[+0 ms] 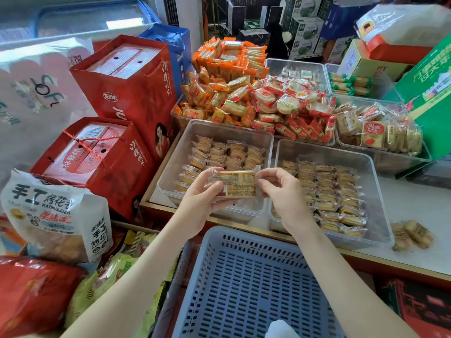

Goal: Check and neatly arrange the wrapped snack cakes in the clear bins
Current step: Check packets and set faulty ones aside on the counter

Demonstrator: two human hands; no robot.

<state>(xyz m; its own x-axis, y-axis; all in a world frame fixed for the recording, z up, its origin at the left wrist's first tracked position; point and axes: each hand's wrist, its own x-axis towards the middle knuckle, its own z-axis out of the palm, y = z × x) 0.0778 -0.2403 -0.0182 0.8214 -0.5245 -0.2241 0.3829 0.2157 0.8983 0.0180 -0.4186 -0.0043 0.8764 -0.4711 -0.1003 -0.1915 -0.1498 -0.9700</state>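
**One wrapped cake held up over the clear bins**

At the far left stood two red gift bags (117, 132) with rope handles, and below them a white bag of baked snacks (58, 215). The person's left hand (202, 198) came up from there, its grip closed on the left end of a wrapped snack cake (235, 184), thumb on the printed label side. The cake was held level in the air above the front edge of the left clear bin (175, 152), in which wrapped cakes lay in short rows toward the back and left, the near part bare. The right hand (285, 193) pinched the wrapper's right end between thumb and fingertips, so both hands held the one cake between them.

Just beside it, the right clear bin (373, 186) held many more wrapped cakes packed in tidy rows. Behind both bins, other bins were heaped with orange-wrapped snacks (224, 76) and red-wrapped rice crackers (290, 106). Two loose wrapped cakes (412, 234) lay on the white worktop (415, 201) right of the bins. A blue slotted basket (249, 284) sat beneath the forearms.
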